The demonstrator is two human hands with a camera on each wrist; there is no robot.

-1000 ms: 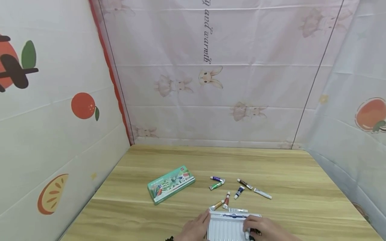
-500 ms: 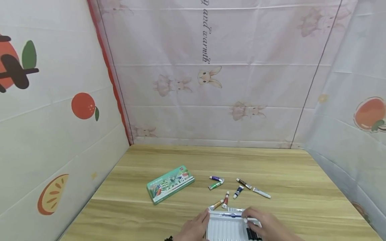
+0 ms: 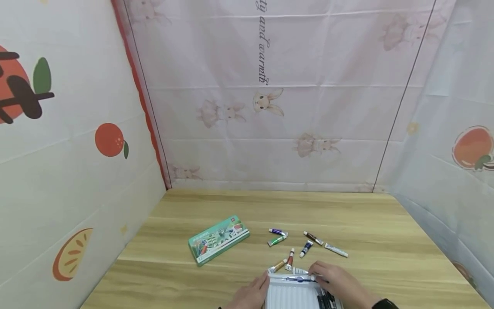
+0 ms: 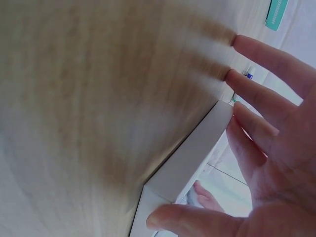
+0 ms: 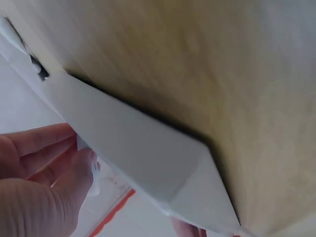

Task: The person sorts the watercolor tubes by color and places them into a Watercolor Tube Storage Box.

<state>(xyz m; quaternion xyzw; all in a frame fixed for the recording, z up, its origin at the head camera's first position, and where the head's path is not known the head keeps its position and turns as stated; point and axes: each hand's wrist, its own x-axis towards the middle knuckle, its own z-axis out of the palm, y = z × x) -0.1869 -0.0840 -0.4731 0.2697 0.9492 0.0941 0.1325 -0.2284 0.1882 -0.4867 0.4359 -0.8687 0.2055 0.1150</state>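
My left hand (image 3: 250, 294) rests along the left end of a white ridged plastic tray (image 3: 289, 296). In the left wrist view its fingers are fairly straight, with fingertips at one corner of the tray's side wall (image 4: 192, 145) and the thumb at the other. At the tray's far right corner, my right hand (image 3: 333, 279) pinches a small white paint tube (image 5: 95, 180), mostly hidden by the fingers. Several dark tubes (image 3: 326, 300) lie side by side in the tray's right part. A slim blue-marked item (image 3: 299, 279) lies along its far edge.
Beyond the tray lie loose paint tubes: ochre (image 3: 278, 266), red (image 3: 290, 259), white (image 3: 299, 271), green (image 3: 277, 240), purple (image 3: 278, 231), blue (image 3: 306, 248), brown (image 3: 313, 237) and another white (image 3: 336, 250). A green paint box (image 3: 218, 240) stands further left.
My right hand has moved from over the tray's right part to its far right corner, uncovering the dark tubes. The left hand stays at the left end. The head view has tilted slightly.
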